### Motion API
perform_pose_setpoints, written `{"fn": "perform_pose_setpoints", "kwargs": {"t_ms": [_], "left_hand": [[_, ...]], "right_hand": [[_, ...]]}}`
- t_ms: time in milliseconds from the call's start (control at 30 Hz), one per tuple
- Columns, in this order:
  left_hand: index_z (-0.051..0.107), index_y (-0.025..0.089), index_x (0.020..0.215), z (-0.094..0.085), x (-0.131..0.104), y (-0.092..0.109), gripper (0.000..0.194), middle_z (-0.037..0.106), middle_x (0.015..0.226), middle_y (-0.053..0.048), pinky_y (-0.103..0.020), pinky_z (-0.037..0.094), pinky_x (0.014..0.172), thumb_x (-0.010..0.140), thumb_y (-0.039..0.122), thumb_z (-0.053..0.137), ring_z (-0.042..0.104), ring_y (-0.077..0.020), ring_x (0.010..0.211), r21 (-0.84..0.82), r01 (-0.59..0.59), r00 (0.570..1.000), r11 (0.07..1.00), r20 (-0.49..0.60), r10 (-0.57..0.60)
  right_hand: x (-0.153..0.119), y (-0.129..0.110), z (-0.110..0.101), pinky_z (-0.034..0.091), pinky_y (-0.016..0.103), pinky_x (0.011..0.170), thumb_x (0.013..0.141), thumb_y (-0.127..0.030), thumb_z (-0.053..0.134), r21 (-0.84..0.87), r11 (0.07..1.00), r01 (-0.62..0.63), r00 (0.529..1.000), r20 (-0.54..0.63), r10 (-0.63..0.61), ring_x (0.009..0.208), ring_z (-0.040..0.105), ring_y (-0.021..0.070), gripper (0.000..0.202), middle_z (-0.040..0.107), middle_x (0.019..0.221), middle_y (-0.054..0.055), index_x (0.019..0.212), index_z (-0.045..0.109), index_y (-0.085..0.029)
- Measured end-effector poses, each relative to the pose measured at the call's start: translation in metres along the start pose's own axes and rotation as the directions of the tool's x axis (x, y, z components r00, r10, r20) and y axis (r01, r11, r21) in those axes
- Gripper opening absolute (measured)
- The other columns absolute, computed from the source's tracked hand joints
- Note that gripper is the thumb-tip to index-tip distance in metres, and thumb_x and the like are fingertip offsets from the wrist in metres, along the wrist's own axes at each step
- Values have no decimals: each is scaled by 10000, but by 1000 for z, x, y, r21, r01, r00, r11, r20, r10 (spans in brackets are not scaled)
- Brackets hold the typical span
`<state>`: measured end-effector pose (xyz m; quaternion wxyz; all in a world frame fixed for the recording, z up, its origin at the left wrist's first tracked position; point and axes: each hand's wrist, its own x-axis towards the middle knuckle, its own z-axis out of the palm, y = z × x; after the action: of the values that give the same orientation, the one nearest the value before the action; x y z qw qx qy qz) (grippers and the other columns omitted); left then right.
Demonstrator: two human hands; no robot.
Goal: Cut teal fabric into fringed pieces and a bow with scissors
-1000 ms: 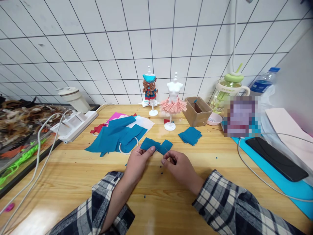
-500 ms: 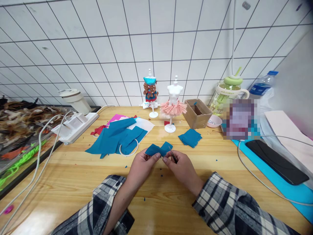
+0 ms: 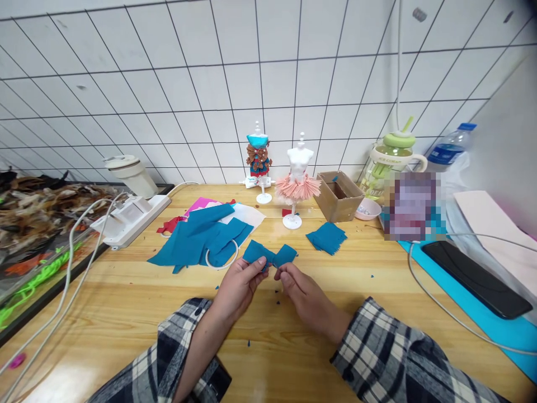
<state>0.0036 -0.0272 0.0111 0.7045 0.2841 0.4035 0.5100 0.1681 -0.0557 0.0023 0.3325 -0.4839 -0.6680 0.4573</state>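
Above the table in front of me, a teal fabric piece is gathered narrow at its middle, like a bow. My left hand pinches its left part between thumb and fingers. The fingertips of my right hand are closed at the lower edge of its right part, by the narrow middle. Whether the small dark tool is still inside my right hand is hidden. A small stack of teal fabric squares with frayed edges lies beyond my right hand. Larger teal cloth lies to the left, with a white ring on it.
Two small dress forms stand at the back, one with a pink skirt, one with brown bows. A cardboard box, pink bowl and green-lidded bottle stand right. A power strip with cables lies left.
My left hand has shifted slightly left with the fabric, and its thumb now lies on top. The dark tool seen in my right hand is no longer visible.
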Motion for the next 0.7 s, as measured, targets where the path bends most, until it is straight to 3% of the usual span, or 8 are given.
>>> {"fn": "perform_pose_setpoints", "kwargs": {"t_ms": [200, 333, 700], "left_hand": [[692, 149, 785, 1, -2, -1, 167, 696, 749, -14, -229, 483, 733, 691, 238, 797, 607, -114, 723, 45, 29, 997, 999, 73, -32], [689, 141, 819, 0, -2, -3, 159, 702, 780, -25, -257, 473, 771, 729, 246, 767, 608, -132, 750, 95, 4, 988, 995, 154, -19], [683, 143, 800, 0, 0, -5, 142, 686, 760, -20, -266, 459, 770, 748, 257, 751, 595, -133, 736, 135, -14, 988, 991, 151, -6]], "right_hand": [[-5, -1, 4, 369, 250, 563, 1012, -422, 257, -40, 999, 12, 985, 175, -5, 556, 532, 131, 243, 564, 618, -52, 910, 379, -239], [-5, -2, 2, 378, 247, 562, 1015, -422, 251, -60, 998, 27, 984, 180, -16, 570, 555, 130, 236, 609, 660, -39, 918, 367, -241], [-2, 2, 4, 380, 245, 552, 1021, -404, 248, -44, 999, 24, 984, 178, -16, 550, 553, 122, 224, 623, 667, -44, 918, 368, -246]]}}
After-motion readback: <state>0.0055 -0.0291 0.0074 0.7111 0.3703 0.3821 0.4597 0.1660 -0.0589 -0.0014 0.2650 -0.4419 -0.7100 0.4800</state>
